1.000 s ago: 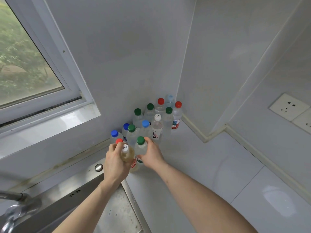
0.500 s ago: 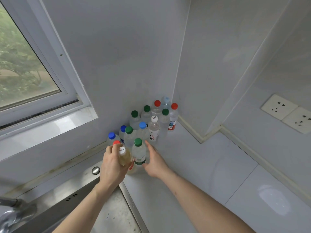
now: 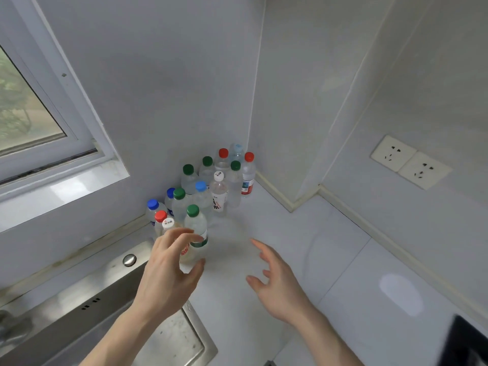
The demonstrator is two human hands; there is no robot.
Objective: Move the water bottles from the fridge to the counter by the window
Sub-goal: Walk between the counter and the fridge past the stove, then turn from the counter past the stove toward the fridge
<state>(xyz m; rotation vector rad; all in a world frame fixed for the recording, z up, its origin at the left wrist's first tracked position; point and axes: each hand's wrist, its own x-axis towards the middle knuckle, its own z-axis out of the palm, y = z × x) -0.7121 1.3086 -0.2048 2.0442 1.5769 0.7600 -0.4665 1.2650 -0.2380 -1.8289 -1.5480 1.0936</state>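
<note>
The left hand hovers just in front of the nearest bottles with its fingers spread and loosely curved, thumb out to the right; it grips nothing. Its fingertips overlap the lower part of the green-capped bottle in this view, but whether they touch it cannot be told. The right hand hangs over bare bench to the right, palm turned inward, fingers splayed and relaxed, holding nothing and touching nothing.

Just behind the left hand stand a white-capped bottle with yellowish contents and a red-capped bottle, both upright and close against the green-capped one. Behind them the rest of the water bottles stand upright in a tight cluster, running back into the corner where the two walls meet: caps of blue, green, red, white and pale blue. A white-capped bottle with a printed label stands near the middle, and a red-capped bottle with a red and blue label at the right end. All rest on the white bench below the window.

To the lower left lies a steel sink with a round button on its rim. Two wall sockets sit on the right-hand wall.
</note>
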